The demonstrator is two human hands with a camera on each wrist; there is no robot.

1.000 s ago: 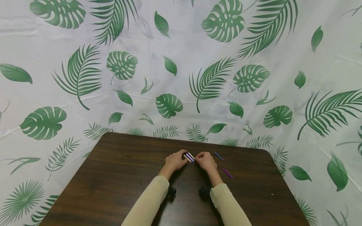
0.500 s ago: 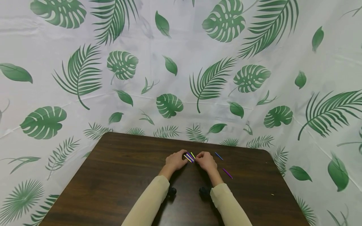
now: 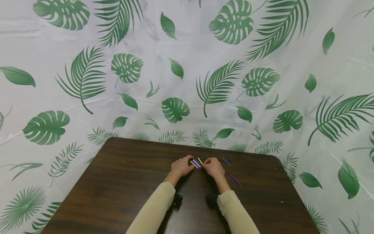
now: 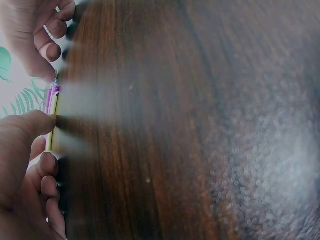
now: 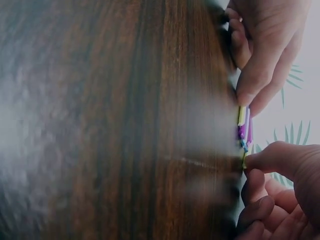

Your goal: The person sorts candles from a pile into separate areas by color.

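Several thin coloured sticks, yellow, purple and whitish, lie side by side as a bundle (image 3: 195,163) between my hands on the dark wood table. My left hand (image 3: 181,166) pinches this bundle from the left; in the left wrist view the thumb presses against a yellow stick (image 4: 54,102). On the right, a yellow-green stick (image 3: 200,161) leans slightly apart from the others. My right hand (image 3: 214,166) pinches near its lower end, by thumb and forefinger in the right wrist view. The fingertips partly hide the sticks, so their exact kind is unclear.
A blue stick (image 3: 226,162) lies right of my right hand, and a purple stick (image 3: 235,180) lies nearer me. Farther right is a tiny yellowish piece (image 3: 281,201). A leaf-print cloth (image 3: 187,81) hangs behind the table (image 3: 131,182).
The yellow-green stick has shifted slightly right, opening a gap from the rest of the bundle. Both hands stay almost in place; the loose blue and purple sticks have not moved.
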